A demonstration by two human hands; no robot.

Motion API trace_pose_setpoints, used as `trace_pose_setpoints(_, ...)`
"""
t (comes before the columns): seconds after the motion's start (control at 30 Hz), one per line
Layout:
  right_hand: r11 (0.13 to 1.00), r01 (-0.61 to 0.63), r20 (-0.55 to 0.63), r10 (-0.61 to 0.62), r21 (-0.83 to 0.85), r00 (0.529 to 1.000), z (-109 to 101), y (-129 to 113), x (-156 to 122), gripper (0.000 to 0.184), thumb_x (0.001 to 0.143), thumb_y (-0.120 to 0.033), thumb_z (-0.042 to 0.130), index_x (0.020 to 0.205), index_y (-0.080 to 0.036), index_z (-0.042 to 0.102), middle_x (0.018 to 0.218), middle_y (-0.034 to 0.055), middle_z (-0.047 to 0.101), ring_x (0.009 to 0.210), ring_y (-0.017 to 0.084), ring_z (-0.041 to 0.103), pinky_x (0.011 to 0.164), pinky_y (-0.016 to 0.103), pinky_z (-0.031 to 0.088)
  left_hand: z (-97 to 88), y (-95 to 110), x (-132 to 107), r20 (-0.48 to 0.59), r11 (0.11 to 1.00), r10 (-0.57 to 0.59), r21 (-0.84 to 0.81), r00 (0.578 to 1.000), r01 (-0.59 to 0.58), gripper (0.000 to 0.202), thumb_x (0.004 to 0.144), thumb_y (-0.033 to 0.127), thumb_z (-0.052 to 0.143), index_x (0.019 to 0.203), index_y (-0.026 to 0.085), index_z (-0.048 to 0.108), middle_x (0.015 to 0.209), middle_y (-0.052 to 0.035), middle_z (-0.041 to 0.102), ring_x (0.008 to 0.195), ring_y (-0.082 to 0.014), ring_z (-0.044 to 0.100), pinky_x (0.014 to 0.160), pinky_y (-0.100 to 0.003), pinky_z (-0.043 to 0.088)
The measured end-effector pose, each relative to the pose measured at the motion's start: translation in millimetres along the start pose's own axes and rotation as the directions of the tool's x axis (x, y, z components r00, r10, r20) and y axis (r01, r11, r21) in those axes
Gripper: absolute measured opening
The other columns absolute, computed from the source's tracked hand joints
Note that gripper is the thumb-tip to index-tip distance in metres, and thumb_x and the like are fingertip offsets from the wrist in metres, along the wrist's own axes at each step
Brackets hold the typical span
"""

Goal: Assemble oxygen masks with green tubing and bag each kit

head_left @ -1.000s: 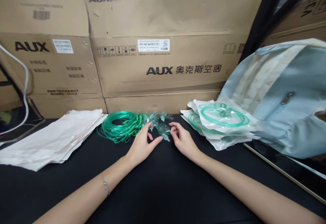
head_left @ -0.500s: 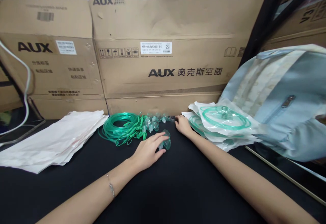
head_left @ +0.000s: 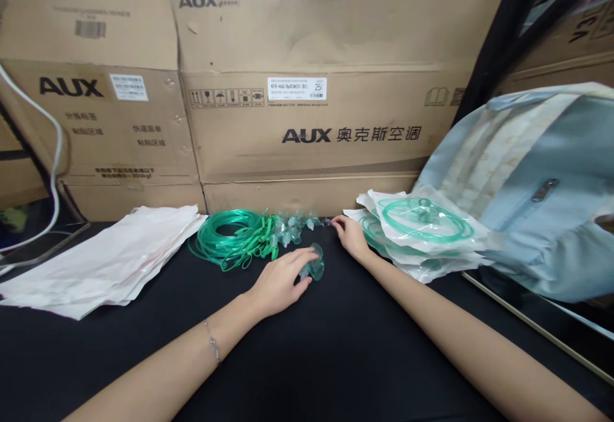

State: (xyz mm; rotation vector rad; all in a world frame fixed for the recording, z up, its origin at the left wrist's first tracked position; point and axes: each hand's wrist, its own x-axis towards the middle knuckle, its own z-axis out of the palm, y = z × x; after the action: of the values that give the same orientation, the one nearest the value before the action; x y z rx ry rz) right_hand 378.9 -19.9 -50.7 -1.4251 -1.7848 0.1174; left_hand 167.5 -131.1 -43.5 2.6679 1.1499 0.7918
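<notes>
My left hand (head_left: 283, 281) is closed around a translucent green oxygen mask (head_left: 316, 262), low over the black table; the fingers hide part of it. Farther back, my right hand (head_left: 352, 235) pinches at a small clear plastic piece (head_left: 327, 222), too small to make out well. To the left of that piece lie several clear mask parts with white connectors (head_left: 288, 233). Beside them sits a coil of green tubing (head_left: 228, 233) with green elastic straps (head_left: 256, 236) bunched at its right side.
Flat white pouches (head_left: 110, 259) lie in a stack on the left. Clear-fronted packs with green tubing (head_left: 422, 224) are piled right of my right hand. A light blue backpack (head_left: 527, 204) stands at the right. Large cardboard boxes (head_left: 307, 38) wall off the back of the black table (head_left: 307, 358).
My right hand's fingers have shifted slightly at the small clear piece. My left hand stays on the mask. The whole view has moved a little.
</notes>
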Motion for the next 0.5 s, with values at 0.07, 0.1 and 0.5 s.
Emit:
trace_pose_setpoints(0.07,0.997,-0.005,-0.051,0.009,0.074,0.999,-5,-6,-8,0.014,0.081,-0.017,0.044,0.079,-0.015,0.058,0.083,0.0089,0.065,0.081,0.02,0.061,0.078,0.036,0.045,-1.5,0,-1,-0.021,1.0,-0.02,-0.008,1.0,0.02,0.042,0.079,0.019,0.046,0.12,0.021,0.043,0.118,-0.0076,0.057,0.098,-0.0208,0.058,0.082,-0.034,0.048)
trace_pose_setpoints(0.1,0.993,-0.004,-0.066,0.011,0.116,0.998,-8,-10,-14,0.013,0.081,-0.018,0.044,0.079,-0.015,0.056,0.083,0.0091,0.065,0.079,0.02,0.061,0.076,0.036,0.045,-2.4,-1,-1,-0.027,0.999,-0.034,-0.015,0.999,0.034,0.043,0.078,0.018,0.045,0.121,0.02,0.042,0.113,-0.0076,0.059,0.092,-0.02,0.06,0.079,-0.033,0.048)
trace_pose_setpoints(0.5,0.732,0.017,0.127,-0.141,0.681,0.982,-22,-58,-66,0.019,0.084,-0.039,0.044,0.078,-0.021,0.041,0.083,0.0039,0.06,0.076,0.015,0.058,0.059,0.026,0.048,-3.8,3,-4,-0.255,0.946,-0.251,-0.268,0.934,0.181,0.037,0.07,0.01,0.047,0.106,0.018,0.051,0.1,-0.0052,0.056,0.064,-0.0107,0.055,0.064,-0.027,0.05)
